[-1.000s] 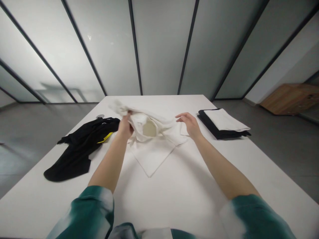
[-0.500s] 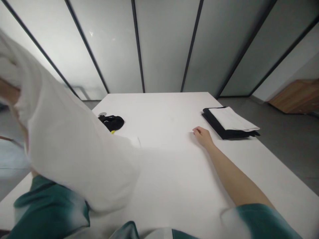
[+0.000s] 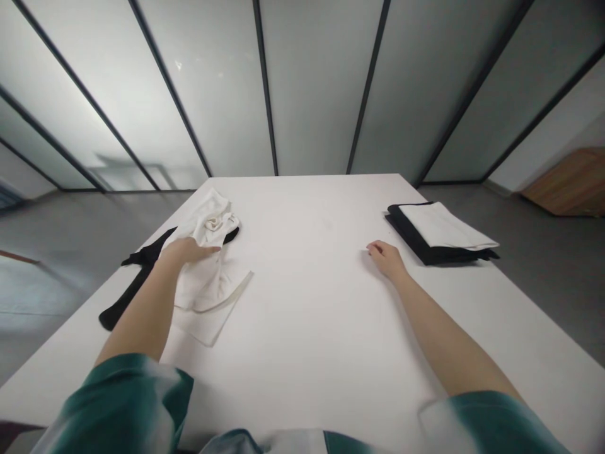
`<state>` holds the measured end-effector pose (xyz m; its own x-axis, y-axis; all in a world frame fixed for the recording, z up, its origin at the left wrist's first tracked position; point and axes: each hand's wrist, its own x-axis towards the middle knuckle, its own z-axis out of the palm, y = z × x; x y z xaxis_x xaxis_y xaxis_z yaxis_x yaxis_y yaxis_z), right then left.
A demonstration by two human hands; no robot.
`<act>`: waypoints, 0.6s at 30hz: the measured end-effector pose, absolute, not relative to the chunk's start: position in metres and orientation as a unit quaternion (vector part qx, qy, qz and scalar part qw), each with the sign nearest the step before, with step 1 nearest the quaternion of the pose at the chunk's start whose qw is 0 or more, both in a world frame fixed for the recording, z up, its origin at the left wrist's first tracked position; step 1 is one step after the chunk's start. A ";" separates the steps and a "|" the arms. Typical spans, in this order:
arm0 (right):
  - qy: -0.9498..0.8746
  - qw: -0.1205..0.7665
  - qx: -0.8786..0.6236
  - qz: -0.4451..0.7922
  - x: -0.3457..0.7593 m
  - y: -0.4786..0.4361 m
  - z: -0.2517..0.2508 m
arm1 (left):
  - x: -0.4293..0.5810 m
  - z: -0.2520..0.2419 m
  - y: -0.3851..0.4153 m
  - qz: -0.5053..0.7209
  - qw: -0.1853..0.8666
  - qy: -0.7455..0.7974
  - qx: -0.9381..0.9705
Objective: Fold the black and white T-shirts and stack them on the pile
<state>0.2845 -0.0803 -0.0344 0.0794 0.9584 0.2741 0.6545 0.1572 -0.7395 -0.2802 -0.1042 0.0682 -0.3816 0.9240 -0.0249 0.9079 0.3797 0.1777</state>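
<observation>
A person in teal-and-white sleeves [image 3: 116, 403] is leaning both arms over a white table [image 3: 302, 315], with the 2 hands working well apart. The left hand [image 3: 186, 251] is pressing onto a crumpled white garment [image 3: 201, 284] at the table's left side, its thumb pointing inward across the cloth; the other fingers are hiding from view, so whether they are gripping the fabric cannot be told. The white garment is lying partly over a black garment [image 3: 125, 299], which is showing along its left side and as a small dark patch at its right. A loose corner of the white cloth is pointing toward the person. The right hand [image 3: 385, 257] is resting near the table's right side, its fingers curling in narrowly, with no object visible in its grasp. Just beyond it, 1 folded white cloth [image 3: 447, 226] is sitting on folded black fabric [image 3: 409, 233]. Frosted panels [image 3: 316, 82] are rising behind the table, and a wooden piece [image 3: 567, 183] is standing at far right.
</observation>
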 end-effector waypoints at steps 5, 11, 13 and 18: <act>-0.648 0.395 -0.622 0.194 0.285 -0.079 -0.035 | -0.254 0.043 -0.170 -0.027 0.036 0.839 0.542; -0.643 0.395 -0.626 0.193 0.284 -0.079 -0.035 | -0.238 0.042 -0.187 -0.010 0.022 0.810 0.586; -0.643 0.392 -0.629 0.194 0.284 -0.079 -0.035 | -0.246 0.066 -0.182 -0.023 -0.007 0.807 0.591; -0.654 0.384 -0.625 0.188 0.284 -0.080 -0.035 | -0.275 0.158 -0.175 0.011 -0.226 0.813 0.537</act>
<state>0.2845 -0.0796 -0.0347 0.0746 0.9610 0.2663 0.6720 0.1489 -0.7255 -0.2747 -0.1755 0.1583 -0.3209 0.8678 0.3793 0.8777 0.4230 -0.2253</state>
